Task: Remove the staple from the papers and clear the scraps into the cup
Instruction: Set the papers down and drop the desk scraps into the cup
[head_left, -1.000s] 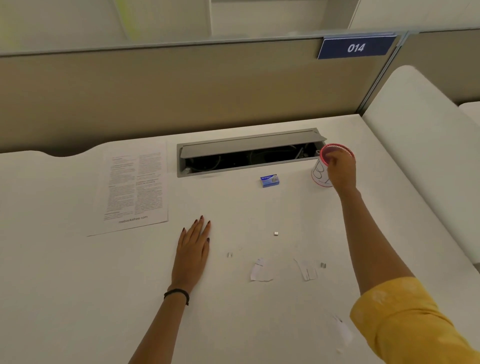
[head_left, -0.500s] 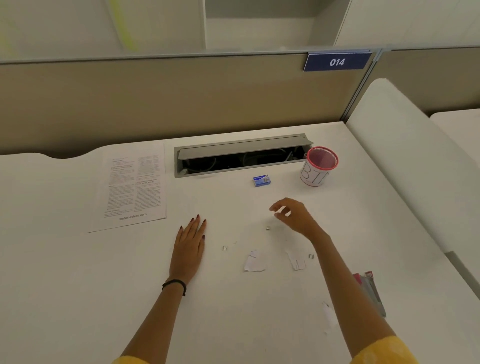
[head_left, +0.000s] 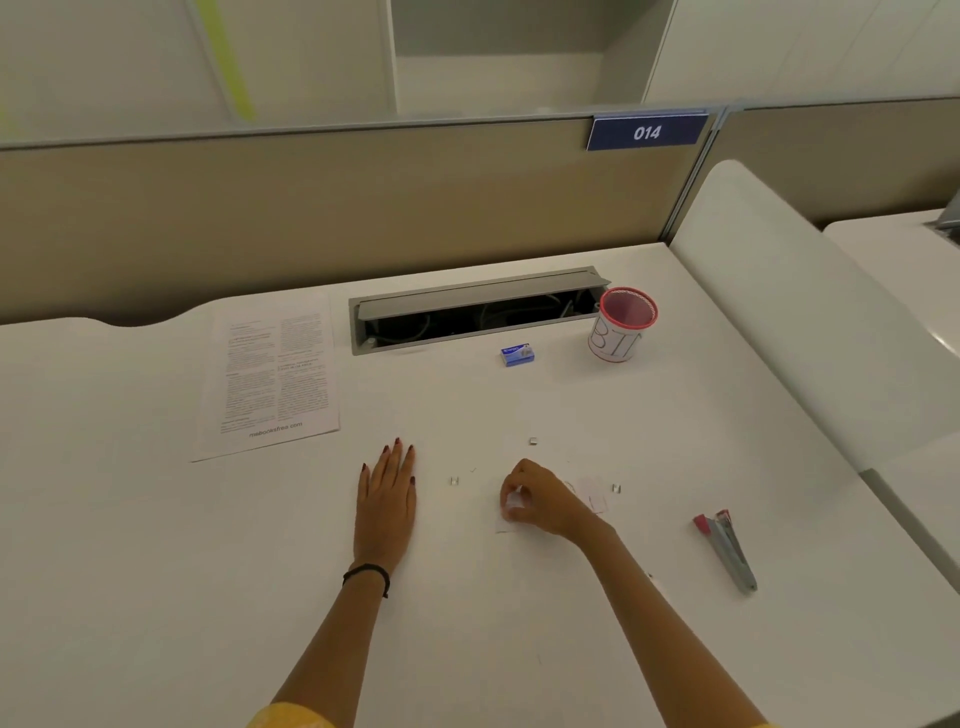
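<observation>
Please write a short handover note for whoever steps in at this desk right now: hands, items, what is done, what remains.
Left hand: flat on the desk, empty.
Right hand: fingertips pinching a paper scrap at the desk surface.
Cup: upright at the back right, contents not visible.
Papers: flat at the back left; no staple discernible from here.
Left to clear: this scrap, another paper scrap, and small metal bits.
Stapler lies at the right, staple box near the cup.
</observation>
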